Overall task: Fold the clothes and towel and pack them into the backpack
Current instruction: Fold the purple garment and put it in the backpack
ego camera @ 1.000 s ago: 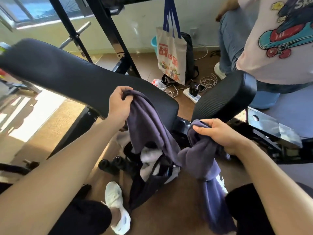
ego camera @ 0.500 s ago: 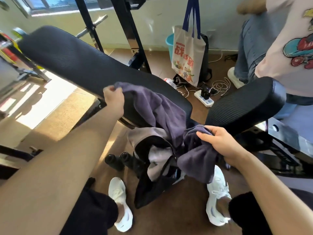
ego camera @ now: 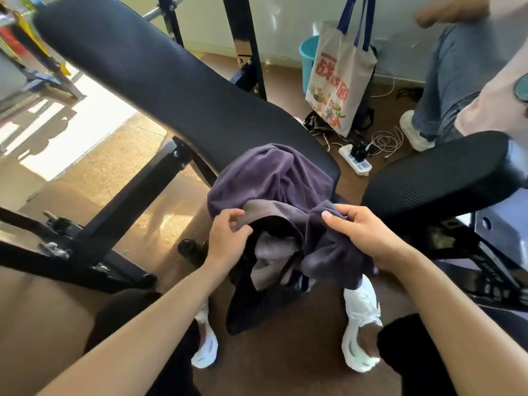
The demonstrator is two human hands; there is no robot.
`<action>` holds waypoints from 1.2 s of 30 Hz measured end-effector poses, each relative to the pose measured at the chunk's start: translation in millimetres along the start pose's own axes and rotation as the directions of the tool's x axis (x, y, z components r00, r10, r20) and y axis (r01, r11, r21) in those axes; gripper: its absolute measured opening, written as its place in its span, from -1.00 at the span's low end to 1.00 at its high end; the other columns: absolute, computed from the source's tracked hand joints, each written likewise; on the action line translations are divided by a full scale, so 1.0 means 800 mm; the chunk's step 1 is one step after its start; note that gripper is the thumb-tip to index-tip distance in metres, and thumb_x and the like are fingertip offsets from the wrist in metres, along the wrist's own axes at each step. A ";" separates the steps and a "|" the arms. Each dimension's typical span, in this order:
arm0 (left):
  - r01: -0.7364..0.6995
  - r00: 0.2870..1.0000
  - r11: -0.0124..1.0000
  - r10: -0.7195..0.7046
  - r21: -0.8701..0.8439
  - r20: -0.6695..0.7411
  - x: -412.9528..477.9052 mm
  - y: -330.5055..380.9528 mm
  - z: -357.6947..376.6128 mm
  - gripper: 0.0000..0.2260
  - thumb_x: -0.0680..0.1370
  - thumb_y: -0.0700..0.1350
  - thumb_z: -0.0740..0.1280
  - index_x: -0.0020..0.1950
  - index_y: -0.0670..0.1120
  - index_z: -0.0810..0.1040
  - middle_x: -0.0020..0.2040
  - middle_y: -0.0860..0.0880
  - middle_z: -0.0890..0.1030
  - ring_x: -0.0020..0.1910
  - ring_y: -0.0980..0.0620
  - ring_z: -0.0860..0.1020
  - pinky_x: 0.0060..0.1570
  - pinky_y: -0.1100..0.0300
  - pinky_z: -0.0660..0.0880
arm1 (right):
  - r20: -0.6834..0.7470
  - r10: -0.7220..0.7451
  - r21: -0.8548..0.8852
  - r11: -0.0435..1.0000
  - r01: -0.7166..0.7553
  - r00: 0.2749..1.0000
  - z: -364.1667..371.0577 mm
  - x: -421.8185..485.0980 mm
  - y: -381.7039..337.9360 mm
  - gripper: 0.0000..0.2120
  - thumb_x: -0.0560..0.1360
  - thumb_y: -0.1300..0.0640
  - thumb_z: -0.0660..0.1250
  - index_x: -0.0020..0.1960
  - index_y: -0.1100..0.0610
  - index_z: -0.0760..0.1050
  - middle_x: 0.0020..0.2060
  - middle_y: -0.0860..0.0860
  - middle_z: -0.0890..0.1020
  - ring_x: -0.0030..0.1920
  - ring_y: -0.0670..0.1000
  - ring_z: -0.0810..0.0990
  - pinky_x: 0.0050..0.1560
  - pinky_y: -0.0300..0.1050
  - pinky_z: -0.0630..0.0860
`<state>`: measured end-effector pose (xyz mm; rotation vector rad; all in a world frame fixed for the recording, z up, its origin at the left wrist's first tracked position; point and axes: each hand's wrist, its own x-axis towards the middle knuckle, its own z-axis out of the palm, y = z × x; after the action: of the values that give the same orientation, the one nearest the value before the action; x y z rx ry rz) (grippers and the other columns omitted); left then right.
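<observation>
Above the backpack (ego camera: 257, 307), left hand (ego camera: 228, 241) and right hand (ego camera: 363, 238) fingers are clamping the purple garment (ego camera: 271, 178) — bunched, risking jamming.

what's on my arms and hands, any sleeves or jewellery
Nothing worn shows: the left forearm and right forearm are bare to the frame edge, no sleeves. The left hand and right hand have no gloves, rings or watch in view.

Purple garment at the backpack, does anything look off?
Yes: the purple garment is crumpled, not folded, draped over the bench pad while the right hand grips its end above the open backpack.
</observation>
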<state>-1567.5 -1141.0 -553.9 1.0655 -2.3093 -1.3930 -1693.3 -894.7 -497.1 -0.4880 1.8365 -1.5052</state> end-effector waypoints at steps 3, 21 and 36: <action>-0.180 0.935 0.979 0.200 -0.092 0.292 -0.038 0.009 0.001 -0.58 0.50 -0.22 0.48 0.30 0.06 0.50 0.31 0.07 0.54 0.32 0.07 0.48 0.30 0.12 0.49 | 0.158 -0.006 -0.146 0.989 0.029 0.987 0.018 -0.013 -0.016 -0.67 0.57 -0.13 0.33 -0.09 0.12 0.66 -0.24 0.05 0.61 -0.19 0.01 0.56 -0.11 -0.07 0.51; -0.290 0.655 0.924 0.380 -0.247 0.653 -0.137 -0.035 -0.060 -0.89 0.50 -0.14 0.49 -0.02 -0.09 0.61 -0.17 0.05 0.60 -0.14 0.15 0.53 -0.06 0.15 0.47 | 0.026 -0.390 -0.554 0.761 0.338 0.920 0.122 -0.117 0.024 -0.80 0.48 0.16 0.47 0.06 -0.07 0.72 -0.27 -0.09 0.55 -0.23 -0.05 0.58 -0.21 -0.05 0.50; -0.285 0.861 0.949 0.191 0.136 0.472 -0.211 -0.077 -0.072 -0.66 0.36 0.18 0.50 -0.24 -0.01 0.45 -0.37 0.13 0.50 -0.34 0.09 0.48 -0.22 0.04 0.48 | -0.275 -0.458 -0.637 0.745 0.197 0.845 0.137 -0.164 0.053 -0.94 0.48 0.03 0.48 -0.06 -0.08 0.65 -0.24 -0.15 0.55 -0.20 -0.09 0.58 -0.17 0.08 0.55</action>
<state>-1389.0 -1079.5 -549.7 0.4958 -2.8478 -1.4494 -1519.3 -870.8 -509.4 -0.8894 2.7064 -1.2943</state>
